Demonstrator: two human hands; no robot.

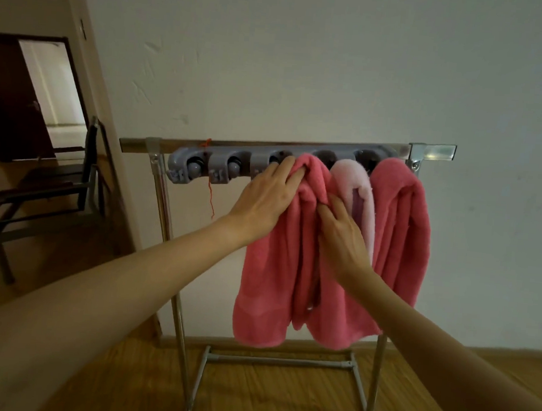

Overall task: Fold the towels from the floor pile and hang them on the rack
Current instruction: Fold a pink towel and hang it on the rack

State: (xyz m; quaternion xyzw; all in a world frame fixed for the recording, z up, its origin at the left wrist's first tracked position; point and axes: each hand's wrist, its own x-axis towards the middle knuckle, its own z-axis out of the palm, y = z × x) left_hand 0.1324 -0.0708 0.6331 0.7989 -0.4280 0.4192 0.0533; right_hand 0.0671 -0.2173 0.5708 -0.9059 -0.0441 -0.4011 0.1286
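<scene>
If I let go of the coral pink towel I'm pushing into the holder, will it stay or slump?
The coral pink terry towel looks floppy: it drapes in soft folds. Probably light, fuzzy rather than slippery, so the grey plastic holder strip may hold it.

The rack (179, 311) is bare metal tubing, smooth and shiny, and the holder strip (221, 165) fixed along its top rail is grey moulded plastic with a dull sheen and glossy round rollers. Three towels of soft, fuzzy terry cloth hang from it: a coral towel (273, 286) with a matt, nubbly pile, a pale pink towel (358, 189) that looks fluffier, and a second coral towel (400, 231). The floor (264, 399) is wood-grain boarding with a low satin finish, and the wall (307, 62) is matt painted plaster, slightly scuffed.
</scene>
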